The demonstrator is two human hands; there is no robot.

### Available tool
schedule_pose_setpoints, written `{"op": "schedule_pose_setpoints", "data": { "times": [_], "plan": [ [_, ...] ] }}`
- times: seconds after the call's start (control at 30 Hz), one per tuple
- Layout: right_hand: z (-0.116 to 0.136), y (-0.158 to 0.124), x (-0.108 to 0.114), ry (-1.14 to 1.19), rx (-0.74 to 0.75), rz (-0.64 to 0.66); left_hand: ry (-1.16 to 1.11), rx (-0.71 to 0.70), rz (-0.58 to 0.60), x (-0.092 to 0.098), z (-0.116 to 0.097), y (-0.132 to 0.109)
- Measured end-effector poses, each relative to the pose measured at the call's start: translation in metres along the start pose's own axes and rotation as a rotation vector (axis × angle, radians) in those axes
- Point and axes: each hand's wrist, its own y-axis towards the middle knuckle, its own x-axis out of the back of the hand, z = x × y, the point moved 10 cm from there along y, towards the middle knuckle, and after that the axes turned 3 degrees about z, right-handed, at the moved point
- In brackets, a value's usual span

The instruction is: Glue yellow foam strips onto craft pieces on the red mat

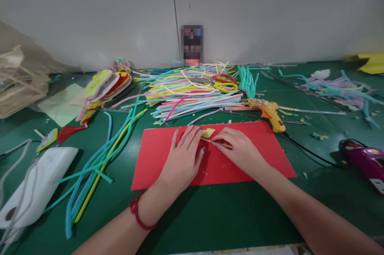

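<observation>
A red sheet [240,171] lies on the green table in front of me. My left hand [183,157] rests on it with fingers stretched out, the fingertips by a small pale yellow piece [209,132]. My right hand [240,149] is closed in a pinch on a thin yellow pipe cleaner [205,139]. One end of this pipe cleaner runs toward my left fingers, and another stretch shows under my right hand. Whether my left fingertips press on it is hidden.
Behind the sheet lie a heap of coloured pipe cleaners [192,105], scissors [225,86] and a yellow glue gun [270,114]. Loose pipe cleaners [103,167] and a white power strip [45,183] are at left. A purple device [364,161] stands right; a phone [192,45] leans on the wall.
</observation>
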Motion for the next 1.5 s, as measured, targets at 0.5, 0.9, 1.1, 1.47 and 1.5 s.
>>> {"op": "schedule_pose_setpoints", "data": {
  "times": [0.5, 0.9, 1.1, 1.47, 1.5],
  "plan": [
    [0.002, -0.001, 0.002, -0.003, 0.002, 0.008, -0.048, -0.014, 0.066, -0.01, 0.007, 0.011],
    [0.0, 0.0, 0.002, 0.012, -0.002, -0.006, -0.047, -0.054, 0.055, -0.008, 0.004, 0.006],
    [0.0, -0.001, 0.001, 0.021, -0.004, 0.011, -0.053, -0.071, 0.075, -0.007, 0.001, 0.003],
    [0.004, -0.001, 0.001, 0.03, 0.011, 0.017, -0.001, -0.081, 0.09, -0.01, -0.002, 0.001],
    [0.003, -0.001, 0.001, 0.031, 0.008, 0.019, 0.003, -0.081, 0.095, -0.01, -0.002, 0.001]
  ]
}}
